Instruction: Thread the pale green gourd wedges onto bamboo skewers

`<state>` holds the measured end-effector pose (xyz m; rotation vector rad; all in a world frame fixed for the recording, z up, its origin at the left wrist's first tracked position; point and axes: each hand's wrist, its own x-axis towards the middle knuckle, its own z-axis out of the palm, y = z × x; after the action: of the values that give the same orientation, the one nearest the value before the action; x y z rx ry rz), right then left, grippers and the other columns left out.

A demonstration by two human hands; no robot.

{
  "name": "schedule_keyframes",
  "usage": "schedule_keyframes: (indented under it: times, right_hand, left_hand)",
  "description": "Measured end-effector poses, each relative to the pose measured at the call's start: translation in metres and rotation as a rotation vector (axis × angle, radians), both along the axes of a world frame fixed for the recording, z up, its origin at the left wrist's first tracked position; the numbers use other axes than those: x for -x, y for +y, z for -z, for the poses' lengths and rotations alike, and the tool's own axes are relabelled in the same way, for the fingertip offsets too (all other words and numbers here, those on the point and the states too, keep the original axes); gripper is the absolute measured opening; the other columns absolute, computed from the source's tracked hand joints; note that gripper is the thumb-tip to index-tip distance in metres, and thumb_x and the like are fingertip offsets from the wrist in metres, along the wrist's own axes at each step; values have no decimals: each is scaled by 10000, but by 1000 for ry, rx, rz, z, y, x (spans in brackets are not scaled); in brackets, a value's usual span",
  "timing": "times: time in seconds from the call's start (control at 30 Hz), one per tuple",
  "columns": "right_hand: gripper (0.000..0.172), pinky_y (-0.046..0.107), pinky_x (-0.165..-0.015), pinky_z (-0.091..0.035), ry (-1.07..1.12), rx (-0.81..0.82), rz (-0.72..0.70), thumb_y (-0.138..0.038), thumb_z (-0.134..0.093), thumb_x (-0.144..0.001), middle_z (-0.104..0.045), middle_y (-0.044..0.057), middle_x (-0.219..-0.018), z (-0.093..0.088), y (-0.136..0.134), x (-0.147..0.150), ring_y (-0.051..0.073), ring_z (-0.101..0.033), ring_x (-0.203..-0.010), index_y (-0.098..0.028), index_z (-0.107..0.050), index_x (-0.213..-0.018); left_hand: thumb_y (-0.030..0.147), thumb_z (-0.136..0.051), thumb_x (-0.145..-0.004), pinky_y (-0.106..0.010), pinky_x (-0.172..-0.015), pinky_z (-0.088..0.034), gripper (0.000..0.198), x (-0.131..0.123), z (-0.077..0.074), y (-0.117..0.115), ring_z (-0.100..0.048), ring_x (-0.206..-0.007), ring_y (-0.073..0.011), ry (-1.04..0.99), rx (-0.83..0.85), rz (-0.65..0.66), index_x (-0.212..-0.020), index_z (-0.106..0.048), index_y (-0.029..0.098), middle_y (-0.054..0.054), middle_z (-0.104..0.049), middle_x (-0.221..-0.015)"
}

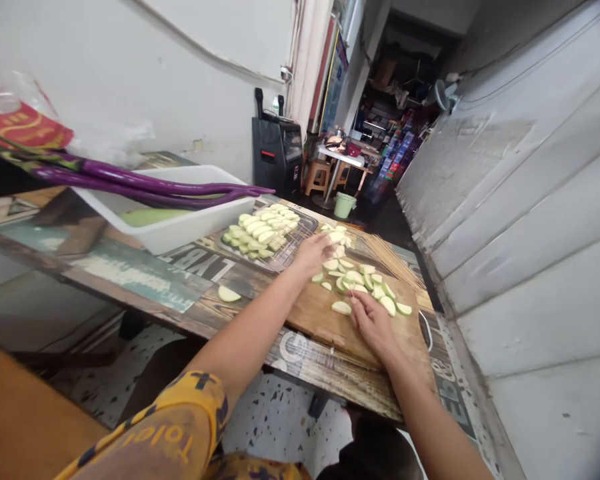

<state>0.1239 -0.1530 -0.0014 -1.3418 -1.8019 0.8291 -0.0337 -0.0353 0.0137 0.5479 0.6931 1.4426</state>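
Pale green vegetable slices lie scattered on a wooden cutting board. My left hand reaches over the board's far edge, fingers closed on a slice. My right hand rests on the board beside the slices, pinching a thin wooden skewer. A metal tray behind the board holds rows of skewered slices. A bundle of bare skewers lies at the board's far right.
A white tub with long purple eggplants across it stands at the left. One stray slice lies on the tabletop. A grey wall runs close on the right. A black speaker and stools stand beyond.
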Motion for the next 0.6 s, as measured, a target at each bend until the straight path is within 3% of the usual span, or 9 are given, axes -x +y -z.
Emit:
schedule_keyframes:
  times: [0.17,0.33,0.47,0.6]
  right_hand:
    - [428,254,-500,-381,-27,-79,7,-371,-386,-852,-526,-4,-592,2,-4,0,129,-458,-499,-162,-493,-1210]
    - [297,257,-598,-406,-92,-188,46,-332,-416,-848,-561,27,-729,-3,-12,-1,136,-502,-643,-170,-560,-1052]
    - [235,229,-529,-372,-77,-169,10,-327,-390,-864,-482,-18,-592,-6,-17,3,112,-447,-542,-178,-562,-920]
    - [289,222,-471,-348,60,-129,29,-344,-353,-884,-451,-43,-495,-5,-18,5,99,-412,-450,-171,-555,-997]
  left_hand:
    - [167,-534,-791,-280,-697,-485,87,3,-4,-4,-643,-692,-143,-77,-72,-7,-851,-540,104,-95,-656,-768]
    - [174,-501,-814,-354,-804,-479,151,2,-16,-11,-657,-777,-174,-93,-154,-132,-947,-520,106,-102,-666,-802]
    - [189,-491,-823,-342,-787,-491,155,4,-16,-10,-659,-766,-172,-79,-174,-154,-948,-522,103,-97,-666,-780]
    - [218,-503,-822,-320,-776,-496,162,4,-14,-10,-658,-748,-160,-50,-157,-149,-933,-533,103,-98,-670,-791]
